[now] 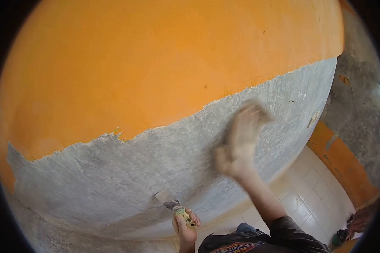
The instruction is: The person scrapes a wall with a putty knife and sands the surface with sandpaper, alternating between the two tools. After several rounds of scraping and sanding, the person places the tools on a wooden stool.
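Observation:
My left hand (pixel 185 223) is wrapped round the patterned handle of a scraper (pixel 166 198), low in the middle of the view. The scraper's flat metal blade points up and left, near the bare grey part of the wall (pixel 114 177). Farther up and to the right, my right hand (pixel 243 135) is at the same grey surface, smeared by motion. Whether it holds anything is hidden by the blur. Above a ragged, chipped edge, orange paint (pixel 156 63) covers the wall.
Pale floor tiles (pixel 312 189) lie at the lower right. Beyond them stands another grey wall (pixel 354 101) with an orange strip (pixel 340 162) at its base. Part of another person's hand (pixel 361 220) shows at the lower right edge.

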The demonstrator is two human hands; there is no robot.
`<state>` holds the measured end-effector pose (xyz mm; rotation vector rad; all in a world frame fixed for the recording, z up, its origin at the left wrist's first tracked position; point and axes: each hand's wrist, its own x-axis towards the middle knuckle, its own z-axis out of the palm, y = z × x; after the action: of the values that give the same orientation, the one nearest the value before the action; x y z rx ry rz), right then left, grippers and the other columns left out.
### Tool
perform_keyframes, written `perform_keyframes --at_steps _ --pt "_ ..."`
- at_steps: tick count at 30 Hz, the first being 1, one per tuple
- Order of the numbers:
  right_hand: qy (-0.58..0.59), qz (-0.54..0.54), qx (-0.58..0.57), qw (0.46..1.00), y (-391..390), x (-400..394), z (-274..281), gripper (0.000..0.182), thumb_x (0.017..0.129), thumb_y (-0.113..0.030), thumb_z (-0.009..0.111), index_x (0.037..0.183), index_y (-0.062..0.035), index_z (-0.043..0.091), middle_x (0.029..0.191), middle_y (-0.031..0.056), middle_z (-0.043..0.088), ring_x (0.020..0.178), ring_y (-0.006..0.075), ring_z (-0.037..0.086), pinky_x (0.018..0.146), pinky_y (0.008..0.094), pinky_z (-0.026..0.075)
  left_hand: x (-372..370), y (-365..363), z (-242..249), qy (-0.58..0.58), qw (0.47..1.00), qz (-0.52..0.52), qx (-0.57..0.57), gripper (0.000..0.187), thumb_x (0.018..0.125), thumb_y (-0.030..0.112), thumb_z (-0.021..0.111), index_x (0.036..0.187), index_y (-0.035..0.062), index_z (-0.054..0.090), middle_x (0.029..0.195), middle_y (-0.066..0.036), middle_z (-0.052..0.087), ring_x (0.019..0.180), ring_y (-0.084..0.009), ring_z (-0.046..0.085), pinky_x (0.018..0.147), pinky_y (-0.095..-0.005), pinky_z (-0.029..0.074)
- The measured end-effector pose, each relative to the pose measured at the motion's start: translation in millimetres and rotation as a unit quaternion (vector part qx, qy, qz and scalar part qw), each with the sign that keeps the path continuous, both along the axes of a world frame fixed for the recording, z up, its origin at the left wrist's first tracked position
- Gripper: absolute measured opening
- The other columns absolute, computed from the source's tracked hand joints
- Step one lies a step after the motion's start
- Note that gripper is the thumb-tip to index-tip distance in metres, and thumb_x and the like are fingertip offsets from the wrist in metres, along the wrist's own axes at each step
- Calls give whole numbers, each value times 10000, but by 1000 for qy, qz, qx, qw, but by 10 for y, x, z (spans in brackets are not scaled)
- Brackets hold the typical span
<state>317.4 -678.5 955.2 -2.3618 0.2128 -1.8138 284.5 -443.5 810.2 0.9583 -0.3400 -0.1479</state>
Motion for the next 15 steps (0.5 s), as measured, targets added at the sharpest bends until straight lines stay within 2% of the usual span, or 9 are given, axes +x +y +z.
perform_keyframes --at_steps 1,3,5,7,8,9,11,13,15 --pt "121 -4 -31 992 254 -72 27 632 741 -377 618 1167 78 512 1254 281 464 1171 388 448 994 659 222 -2 4 -6 0 1000 2 12 441 986 452 391 1040 26 491 718 -62 505 559 -155 483 484 -288 412" --pt "82 81 -144 983 491 5 -738 620 709 -411 656 1070 84 562 1168 299 489 1125 401 456 947 672 249 23 -18 -9 -4 1000 2 22 441 984 474 378 1045 50 485 711 -41 496 556 -148 479 478 -284 398" --pt "174 111 -87 975 434 -62 -1719 500 754 -347 630 996 88 592 1146 338 486 1152 449 434 984 681 217 38 10 -15 -19 999 9 29 434 986 467 380 1042 49 486 711 -40 496 551 -145 476 478 -280 398" --pt "310 13 68 948 47 -171 -2309 541 836 -278 553 1188 129 502 1308 367 388 1268 494 329 1061 656 130 22 -22 -12 -17 999 20 23 429 988 461 379 1043 49 488 710 -39 495 548 -144 475 477 -278 398" --pt "117 28 115 986 -151 -102 -2284 599 886 -291 494 1287 137 372 1397 340 282 1326 494 221 1090 617 74 4 -9 -6 -13 999 27 23 424 991 454 378 1043 49 489 709 -38 495 545 -142 474 477 -276 398" --pt "-83 39 158 983 -388 79 -2103 665 936 -305 436 1385 145 242 1486 313 176 1383 495 113 1119 577 18 3 -15 0 -12 999 29 27 424 991 454 378 1043 49 489 709 -38 495 545 -142 474 477 -276 398" --pt "-48 45 182 981 -536 -35 -1173 618 960 -170 324 1440 120 66 1526 288 29 1419 431 -8 1148 472 -19 -28 -3 3 3 1000 22 13 413 998 435 366 1044 44 491 709 -41 496 540 -144 473 478 -281 402" --pt "-50 90 132 986 -347 -60 -304 597 957 -170 317 1440 115 111 1522 292 66 1426 409 15 1148 474 -11 -8 24 -21 1 1000 16 14 412 1000 430 363 1044 42 493 709 -44 496 540 -145 474 478 -281 403" --pt "36 27 -27 999 59 48 9 757 893 -311 447 1434 118 138 1491 347 96 1400 486 46 1123 575 31 5 46 -17 -3 1000 16 26 411 1002 426 360 1043 40 495 709 -47 495 541 -146 475 478 -282 404"
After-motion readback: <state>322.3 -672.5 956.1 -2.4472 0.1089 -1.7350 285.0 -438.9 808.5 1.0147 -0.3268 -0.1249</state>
